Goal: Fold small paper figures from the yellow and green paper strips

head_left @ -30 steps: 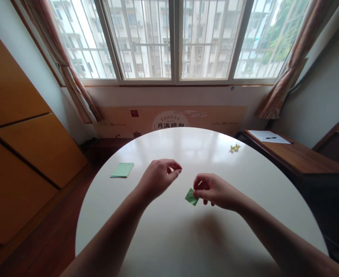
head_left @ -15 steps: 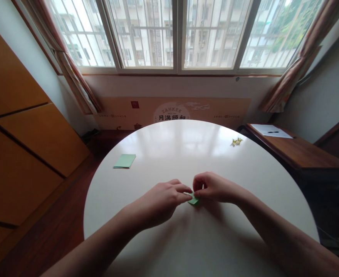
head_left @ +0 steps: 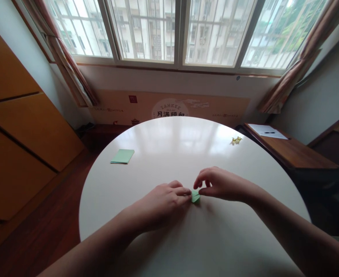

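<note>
A small folded piece of green paper (head_left: 195,196) lies on the white round table (head_left: 169,154), between my two hands. My left hand (head_left: 169,198) rests palm down, its thumb and fingertips holding the paper's left edge. My right hand (head_left: 215,184) is just to the right, with thumb and forefinger apart and curved. Its thumb tip is at the paper's right edge; whether it touches cannot be made out. Parts of the paper are hidden behind the left fingertips.
A stack of green paper squares (head_left: 122,156) lies at the table's left. Small folded yellow paper pieces (head_left: 236,141) sit at the far right. Beyond, a wooden side table (head_left: 296,154) bears a white sheet (head_left: 267,131) with a dark pen on it.
My right thumb and forefinger have parted from their pinch on the paper, and more of the green paper shows. The left hand stays at it. The view has shifted slightly.
</note>
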